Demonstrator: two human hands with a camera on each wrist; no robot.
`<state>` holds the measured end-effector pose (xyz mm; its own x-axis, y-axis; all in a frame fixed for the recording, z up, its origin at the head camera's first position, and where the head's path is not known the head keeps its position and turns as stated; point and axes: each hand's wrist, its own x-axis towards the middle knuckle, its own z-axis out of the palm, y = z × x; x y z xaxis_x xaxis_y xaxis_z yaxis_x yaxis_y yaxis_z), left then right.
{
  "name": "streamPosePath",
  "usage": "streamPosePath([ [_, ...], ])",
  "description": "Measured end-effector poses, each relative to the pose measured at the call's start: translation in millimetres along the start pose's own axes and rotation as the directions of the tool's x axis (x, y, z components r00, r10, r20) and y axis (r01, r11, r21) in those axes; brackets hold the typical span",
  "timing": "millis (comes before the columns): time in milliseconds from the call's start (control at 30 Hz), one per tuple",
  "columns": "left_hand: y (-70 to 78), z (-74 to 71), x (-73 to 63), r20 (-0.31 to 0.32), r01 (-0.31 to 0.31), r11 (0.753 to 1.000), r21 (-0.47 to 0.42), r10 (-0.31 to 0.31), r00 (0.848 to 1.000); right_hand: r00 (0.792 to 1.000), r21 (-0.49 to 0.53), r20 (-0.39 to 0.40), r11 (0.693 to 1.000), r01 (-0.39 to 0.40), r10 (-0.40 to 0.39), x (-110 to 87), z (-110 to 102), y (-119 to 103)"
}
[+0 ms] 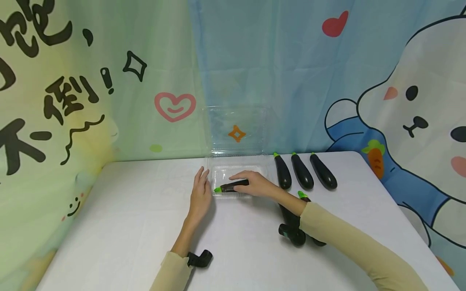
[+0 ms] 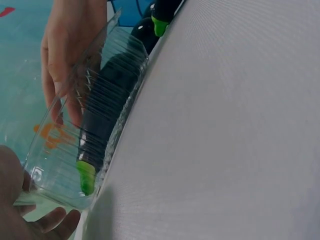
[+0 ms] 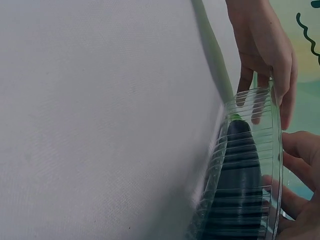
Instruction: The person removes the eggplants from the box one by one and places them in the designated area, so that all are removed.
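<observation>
A clear plastic box stands at the table's back edge, its hinged lid raised behind it. An eggplant with a bright green stem end lies lengthwise in the box along its near side, stem to the left. My right hand reaches in from the right and grips it, thumb on the near side and fingers across the far side. At the box's left end my left hand rests with extended fingers against the wall. Through the ribbed near wall, the eggplant shows in the left wrist view.
Three eggplants lie in a row right of the box. Nearer, more eggplants are partly hidden under my right forearm. Black wrist cameras sit on both wrists. A printed curtain hangs right behind the white table.
</observation>
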<state>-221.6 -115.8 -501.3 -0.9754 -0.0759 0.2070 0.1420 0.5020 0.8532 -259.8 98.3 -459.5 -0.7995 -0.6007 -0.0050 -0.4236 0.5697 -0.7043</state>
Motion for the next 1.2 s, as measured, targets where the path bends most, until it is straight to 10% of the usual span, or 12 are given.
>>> streamPosePath([
  [1200, -0.4, 1.7, 0.0, -0.002, 0.005, 1.000, -0.015, -0.005, 1.000, 0.994, -0.043, 0.108, 0.999, 0.017, -0.013, 14.4, -5, 15],
])
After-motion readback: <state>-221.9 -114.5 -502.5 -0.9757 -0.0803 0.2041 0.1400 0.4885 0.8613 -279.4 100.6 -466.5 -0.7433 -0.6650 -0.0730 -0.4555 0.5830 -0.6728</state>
